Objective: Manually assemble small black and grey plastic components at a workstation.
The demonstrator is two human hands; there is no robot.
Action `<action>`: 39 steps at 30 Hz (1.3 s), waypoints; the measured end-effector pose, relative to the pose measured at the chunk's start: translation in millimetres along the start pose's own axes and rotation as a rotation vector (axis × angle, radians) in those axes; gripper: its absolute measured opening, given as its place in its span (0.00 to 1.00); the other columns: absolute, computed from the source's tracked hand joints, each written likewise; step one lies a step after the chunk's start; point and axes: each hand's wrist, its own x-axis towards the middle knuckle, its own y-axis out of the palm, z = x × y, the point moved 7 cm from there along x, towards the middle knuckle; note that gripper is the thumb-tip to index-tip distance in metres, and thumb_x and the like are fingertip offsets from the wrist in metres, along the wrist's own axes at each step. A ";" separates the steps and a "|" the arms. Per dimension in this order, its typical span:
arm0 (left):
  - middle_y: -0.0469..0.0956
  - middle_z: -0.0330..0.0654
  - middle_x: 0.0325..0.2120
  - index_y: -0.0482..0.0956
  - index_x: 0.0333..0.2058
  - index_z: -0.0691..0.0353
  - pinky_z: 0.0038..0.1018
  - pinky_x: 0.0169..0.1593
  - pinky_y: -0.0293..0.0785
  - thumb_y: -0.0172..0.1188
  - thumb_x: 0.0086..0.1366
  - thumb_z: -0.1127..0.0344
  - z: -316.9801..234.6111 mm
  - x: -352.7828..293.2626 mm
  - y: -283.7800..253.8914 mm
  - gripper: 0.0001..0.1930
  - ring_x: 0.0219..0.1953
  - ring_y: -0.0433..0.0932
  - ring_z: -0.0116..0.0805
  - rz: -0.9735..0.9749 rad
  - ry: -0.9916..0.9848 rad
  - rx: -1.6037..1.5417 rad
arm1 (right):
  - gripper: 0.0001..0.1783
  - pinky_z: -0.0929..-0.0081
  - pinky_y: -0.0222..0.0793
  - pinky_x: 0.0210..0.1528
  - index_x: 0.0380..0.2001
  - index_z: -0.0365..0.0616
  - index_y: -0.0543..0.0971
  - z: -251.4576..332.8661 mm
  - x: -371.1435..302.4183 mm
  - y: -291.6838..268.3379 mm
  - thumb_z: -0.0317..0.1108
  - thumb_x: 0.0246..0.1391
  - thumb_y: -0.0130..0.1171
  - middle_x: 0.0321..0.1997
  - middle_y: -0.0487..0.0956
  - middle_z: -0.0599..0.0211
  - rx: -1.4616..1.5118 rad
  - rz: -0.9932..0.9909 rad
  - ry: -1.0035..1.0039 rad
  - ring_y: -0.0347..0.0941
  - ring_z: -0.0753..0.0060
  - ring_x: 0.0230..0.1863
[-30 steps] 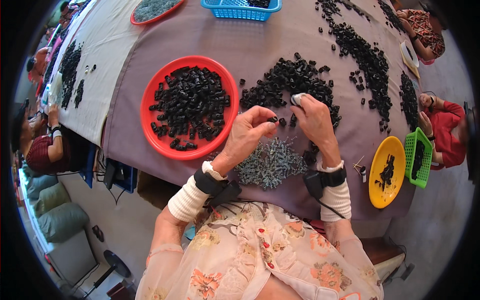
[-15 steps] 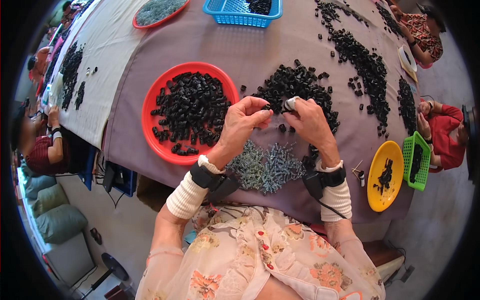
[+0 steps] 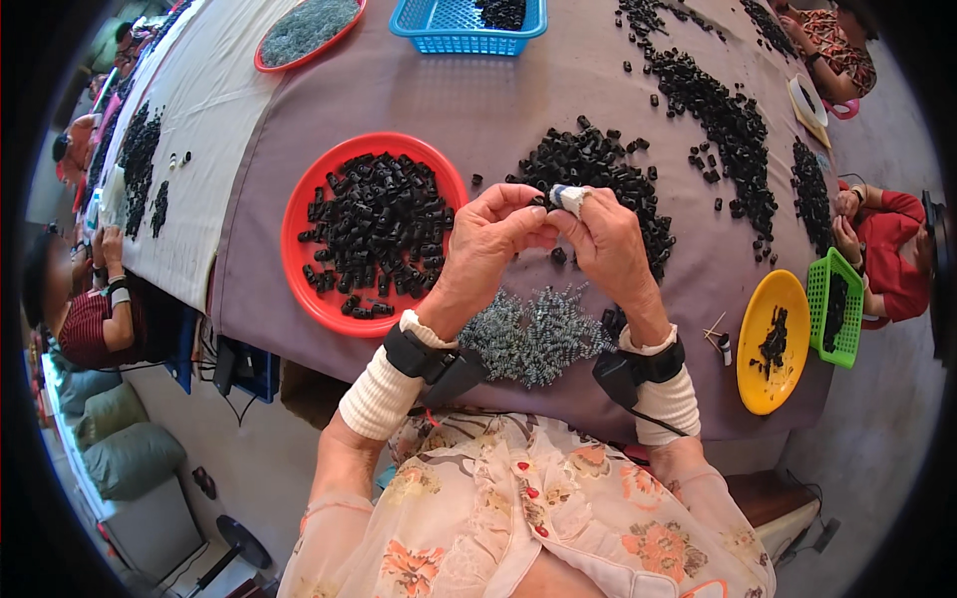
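My left hand (image 3: pixel 490 237) pinches a small black plastic part (image 3: pixel 539 199) between thumb and forefinger. Close against it, my right hand (image 3: pixel 604 237) has its thumb and finger pressed together, and what they hold is hidden. A white wrap (image 3: pixel 568 198) covers one right fingertip. Just beyond the hands lies a heap of black plastic parts (image 3: pixel 583 149). Between my wrists a pile of small metal springs (image 3: pixel 533 339) rests on the cloth. On the left, a red plate (image 3: pixel 293 229) is filled with more black parts (image 3: pixel 379 224).
To the right lie a yellow plate (image 3: pixel 755 384) and a green basket (image 3: pixel 846 339), both with black pieces. A blue basket (image 3: pixel 464 44) and a red tray of springs (image 3: pixel 311 30) stand at the back. Co-workers sit left and right; one wears a red sleeve (image 3: pixel 897 259).
My hands have come together, the right one moving in until its wrapped finger meets the part in the left. The whole view has shifted slightly.
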 end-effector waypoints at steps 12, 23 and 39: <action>0.81 0.41 0.34 0.75 0.44 0.68 0.22 0.41 0.77 0.58 0.63 0.73 -16.5 -3.5 9.3 0.11 0.34 0.80 0.26 -0.005 0.165 0.226 | 0.11 0.65 0.67 0.38 0.30 0.35 0.77 13.3 13.1 -24.2 0.28 0.43 0.66 0.28 0.76 0.59 -0.061 -0.074 -0.084 0.72 0.55 0.32; 0.80 0.39 0.33 0.76 0.44 0.68 0.18 0.40 0.75 0.57 0.64 0.74 -21.9 -3.4 11.7 0.11 0.34 0.78 0.22 -0.026 0.233 0.376 | 0.10 0.65 0.65 0.38 0.30 0.35 0.76 21.6 17.2 -20.7 0.27 0.44 0.65 0.26 0.73 0.60 -0.147 -0.026 -0.164 0.69 0.56 0.31; 0.80 0.36 0.30 0.79 0.43 0.67 0.16 0.37 0.72 0.59 0.60 0.77 -25.0 -4.3 14.2 0.11 0.31 0.76 0.19 -0.065 0.263 0.448 | 0.09 0.63 0.62 0.46 0.32 0.34 0.76 30.7 11.9 -17.5 0.29 0.48 0.60 0.30 0.74 0.59 -0.357 -0.014 -0.185 0.70 0.58 0.36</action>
